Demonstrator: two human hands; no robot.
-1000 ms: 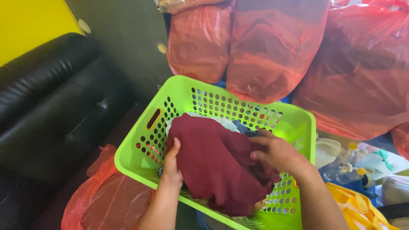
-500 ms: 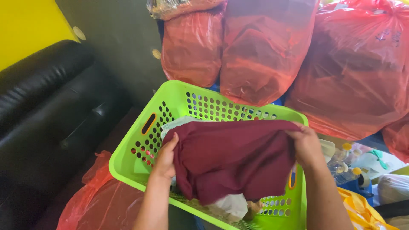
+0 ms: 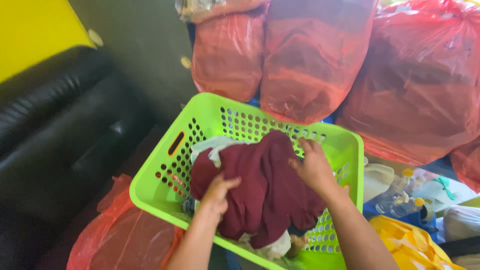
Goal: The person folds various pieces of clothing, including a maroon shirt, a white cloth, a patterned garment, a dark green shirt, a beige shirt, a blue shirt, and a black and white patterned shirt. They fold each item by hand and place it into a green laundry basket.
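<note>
A dark maroon garment (image 3: 265, 192) lies bunched in a bright green perforated laundry basket (image 3: 172, 167). My left hand (image 3: 218, 192) grips the garment's near left part, fingers curled into the cloth. At its upper right edge, my right hand (image 3: 312, 165) pinches the fabric. Pale clothes (image 3: 212, 147) show under the maroon one at the basket's left and at its near rim.
Large red plastic bags (image 3: 310, 65), stuffed full, stand behind the basket; another red bag (image 3: 125, 240) lies at its near left. A black leather sofa (image 3: 55, 140) fills the left. Plastic bottles (image 3: 405, 197) and a yellow bag (image 3: 412, 245) sit at the right.
The maroon garment, spread wide between both hands half a second ago, is now gathered into a bunch. Both hands have moved closer together over the basket.
</note>
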